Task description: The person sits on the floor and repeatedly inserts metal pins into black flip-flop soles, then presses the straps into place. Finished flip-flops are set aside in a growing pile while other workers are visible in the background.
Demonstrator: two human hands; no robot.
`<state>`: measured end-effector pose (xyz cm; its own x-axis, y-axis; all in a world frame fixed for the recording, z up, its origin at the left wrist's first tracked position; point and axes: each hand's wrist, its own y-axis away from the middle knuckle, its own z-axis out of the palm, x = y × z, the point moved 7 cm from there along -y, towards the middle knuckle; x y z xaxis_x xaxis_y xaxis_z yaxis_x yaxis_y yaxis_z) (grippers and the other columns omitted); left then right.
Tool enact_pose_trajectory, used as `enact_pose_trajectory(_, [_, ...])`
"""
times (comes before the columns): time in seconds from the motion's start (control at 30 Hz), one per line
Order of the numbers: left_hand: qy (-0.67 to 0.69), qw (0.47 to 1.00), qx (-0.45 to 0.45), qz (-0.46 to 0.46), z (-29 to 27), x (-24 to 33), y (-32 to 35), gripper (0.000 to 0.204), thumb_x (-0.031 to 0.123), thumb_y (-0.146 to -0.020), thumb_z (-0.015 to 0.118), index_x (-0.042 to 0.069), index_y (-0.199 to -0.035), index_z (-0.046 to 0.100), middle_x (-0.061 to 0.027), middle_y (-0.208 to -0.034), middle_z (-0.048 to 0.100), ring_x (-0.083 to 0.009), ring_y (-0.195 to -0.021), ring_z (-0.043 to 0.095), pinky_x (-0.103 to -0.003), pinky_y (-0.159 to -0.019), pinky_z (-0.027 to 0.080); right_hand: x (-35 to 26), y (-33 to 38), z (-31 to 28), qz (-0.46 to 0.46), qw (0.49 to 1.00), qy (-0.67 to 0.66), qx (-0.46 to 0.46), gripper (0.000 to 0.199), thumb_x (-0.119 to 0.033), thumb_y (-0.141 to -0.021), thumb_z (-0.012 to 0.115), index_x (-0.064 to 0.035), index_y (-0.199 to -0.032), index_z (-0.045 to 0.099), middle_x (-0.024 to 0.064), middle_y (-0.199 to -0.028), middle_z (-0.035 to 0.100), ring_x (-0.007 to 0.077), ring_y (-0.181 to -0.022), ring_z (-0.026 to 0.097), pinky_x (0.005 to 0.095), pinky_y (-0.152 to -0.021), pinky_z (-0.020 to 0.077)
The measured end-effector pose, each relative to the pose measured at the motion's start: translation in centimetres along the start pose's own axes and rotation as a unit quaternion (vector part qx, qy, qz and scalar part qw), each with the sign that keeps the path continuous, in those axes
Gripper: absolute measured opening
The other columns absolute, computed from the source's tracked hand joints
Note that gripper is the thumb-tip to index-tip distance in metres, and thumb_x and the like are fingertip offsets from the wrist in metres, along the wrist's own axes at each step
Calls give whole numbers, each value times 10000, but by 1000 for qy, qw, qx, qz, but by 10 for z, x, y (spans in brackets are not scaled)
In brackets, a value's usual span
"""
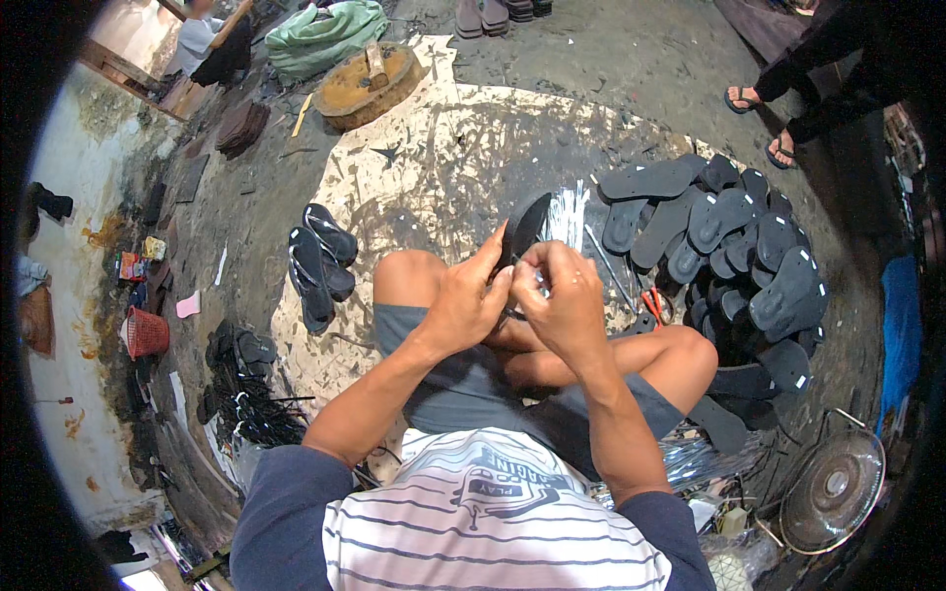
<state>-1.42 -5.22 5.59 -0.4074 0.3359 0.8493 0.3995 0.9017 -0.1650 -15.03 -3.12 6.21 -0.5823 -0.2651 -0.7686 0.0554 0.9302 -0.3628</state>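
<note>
My left hand (461,303) is closed around a dark flip-flop (530,223), holding it toe end up above my crossed legs. Against the lower part of that flip-flop, my right hand (570,300) has its fingers pinched together. A small pale, shiny bit shows between those fingertips, too small to name. Just beyond my hands lies a bundle of silvery strips (566,215). A thin metal rod (611,268) rests to the right of them, and a tool with orange-red handles (654,306) sits by my right knee.
Many dark soles (680,212) are heaped at right. Strapped flip-flops (313,271) stand left on a pale, stained sheet (370,182). Farther off are a round wooden block (340,97) and a green sack (325,39). A fan (838,483) is lower right; a person's sandalled feet (780,148), upper right.
</note>
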Motion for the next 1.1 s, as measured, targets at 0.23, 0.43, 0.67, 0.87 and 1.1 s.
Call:
enact_pose_trajectory(0.23, [18,995,-30,-93,12,-9,0,565,4,-981,559,-65,-1515,387,-266,-1305,646,-278,-1162,667,-345,-944,533,11,1,5,8,1000,15,24,128,-139,-862,710,-53,-937,651,100,-885,693,327,-844,651,467,-759,456])
enact_pose_trajectory(0.43, [72,994,58,-56,10,-27,1,630,-4,-944,556,-31,-1543,363,-307,-1115,675,-320,-993,736,-375,-839,555,15,2,6,9,999,-6,31,141,-186,-891,719,-73,-966,679,82,-892,712,310,-824,663,445,-759,433])
enact_pose_trajectory(0.67, [27,995,97,-18,4,-24,1,608,6,-969,566,-32,-1544,369,-262,-1164,691,-219,-1039,707,-346,-836,561,19,4,6,52,997,-47,2,125,-183,-899,713,-79,-966,688,79,-876,715,308,-819,666,441,-766,431])
enact_pose_trajectory(0.87, [5,997,23,-74,4,-43,0,568,128,-957,692,5,-1480,508,-220,-1451,571,-234,-1344,549,-353,-1071,470,22,-4,3,-12,996,89,-13,133,-230,-898,724,-127,-980,703,56,-913,711,269,-893,665,453,-831,419])
enact_pose_trajectory(1.1, [-37,983,86,-155,-92,-97,-43,454,288,-974,699,-20,-1302,641,-101,-1128,713,-173,-990,653,-308,-887,525,31,-39,29,-175,984,31,-24,218,-263,-849,770,-148,-1029,728,66,-972,713,292,-989,653,429,-870,490])
